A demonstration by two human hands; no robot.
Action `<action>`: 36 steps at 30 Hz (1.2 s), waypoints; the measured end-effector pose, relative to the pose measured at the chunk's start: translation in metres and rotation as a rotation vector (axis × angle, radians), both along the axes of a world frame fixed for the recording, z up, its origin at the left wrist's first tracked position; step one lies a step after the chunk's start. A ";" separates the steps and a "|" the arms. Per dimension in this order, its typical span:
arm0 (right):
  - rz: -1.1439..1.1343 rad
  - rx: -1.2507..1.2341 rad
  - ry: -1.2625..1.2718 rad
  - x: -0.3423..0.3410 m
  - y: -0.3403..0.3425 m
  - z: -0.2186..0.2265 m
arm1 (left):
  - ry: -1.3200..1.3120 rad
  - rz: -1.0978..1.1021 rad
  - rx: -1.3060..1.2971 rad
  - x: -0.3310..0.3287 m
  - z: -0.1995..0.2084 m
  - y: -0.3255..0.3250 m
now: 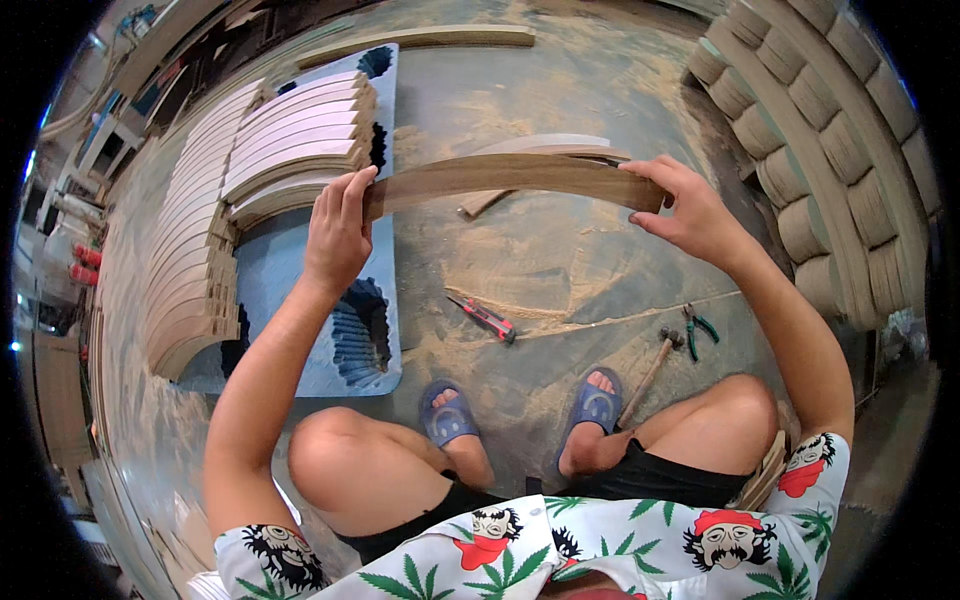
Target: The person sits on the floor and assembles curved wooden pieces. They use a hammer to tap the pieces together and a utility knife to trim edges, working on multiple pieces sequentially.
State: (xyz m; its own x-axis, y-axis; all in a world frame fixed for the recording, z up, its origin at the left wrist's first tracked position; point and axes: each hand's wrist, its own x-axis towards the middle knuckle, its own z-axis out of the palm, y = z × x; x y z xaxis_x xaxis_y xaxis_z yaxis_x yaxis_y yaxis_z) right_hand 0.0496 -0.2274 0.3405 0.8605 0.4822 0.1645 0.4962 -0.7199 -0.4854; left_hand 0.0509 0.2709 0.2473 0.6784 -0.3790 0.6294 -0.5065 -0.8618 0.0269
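Observation:
A long curved wooden slat (500,174) is held up level in front of me, bowed upward in the middle. My left hand (340,215) grips its left end, fingers over the top edge. At the right end, my right hand (695,205) pinches the slat between thumb and fingers. Behind it, partly hidden, another pale curved piece (550,143) lies on the floor with a short strip of wood (487,204). To the left, a blue plastic pallet (270,262) bears rows of stacked curved wooden pieces (300,140).
On the dusty floor lie a red utility knife (484,317), a hammer (650,372) and green-handled pliers (702,328). Stacked bundles of curved wood (800,150) stand at the right. A long plank (430,40) rests at the far side. My sandalled feet are close by.

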 end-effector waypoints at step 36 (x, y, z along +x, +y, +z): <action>-0.143 0.267 0.060 0.001 0.258 -0.167 | 0.556 0.179 -1.805 0.016 -0.087 -0.048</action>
State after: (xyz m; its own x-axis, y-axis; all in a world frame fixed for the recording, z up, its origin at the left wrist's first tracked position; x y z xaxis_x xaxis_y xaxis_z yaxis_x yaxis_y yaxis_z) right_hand 0.0506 0.0303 0.1736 0.9286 0.3021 0.2156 0.3635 -0.6234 -0.6922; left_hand 0.0673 0.2232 0.1598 0.8669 0.4797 -0.1354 -0.0443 0.3447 0.9377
